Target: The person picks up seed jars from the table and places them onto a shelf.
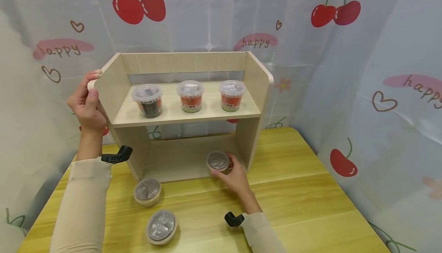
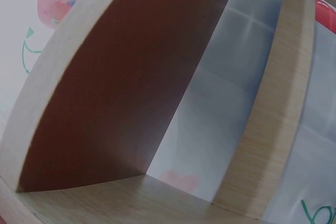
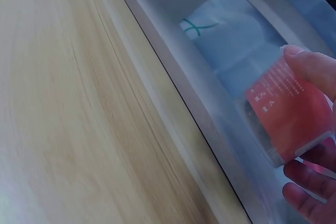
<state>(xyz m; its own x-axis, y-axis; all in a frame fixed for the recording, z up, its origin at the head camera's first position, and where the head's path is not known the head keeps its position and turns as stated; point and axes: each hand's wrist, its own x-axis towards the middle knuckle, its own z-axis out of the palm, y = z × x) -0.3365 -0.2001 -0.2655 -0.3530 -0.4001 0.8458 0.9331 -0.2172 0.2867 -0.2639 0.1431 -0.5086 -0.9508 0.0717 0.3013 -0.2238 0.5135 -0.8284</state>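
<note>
My left hand (image 1: 90,109) grips the upper left side panel of a pale wooden two-tier shelf (image 1: 186,120), thumb in front and fingers over the edge. The left wrist view shows shelf boards (image 2: 262,129) and no hand. Over the front right of the lower tier, my right hand (image 1: 237,176) holds a clear lidded plastic cup (image 1: 218,160) between thumb and fingers. From the right wrist, this cup (image 3: 294,111) shows a red label with white print and looks tilted, with the thumb (image 3: 310,66) on one side and fingers below.
On the upper tier stand three similar lidded cups, at left (image 1: 149,101), middle (image 1: 191,97) and right (image 1: 231,96). Two more cups, one near (image 1: 161,227) and one farther (image 1: 147,191), stand on the yellow wooden table (image 1: 293,195) before the shelf. A printed curtain (image 1: 207,11) hangs close behind.
</note>
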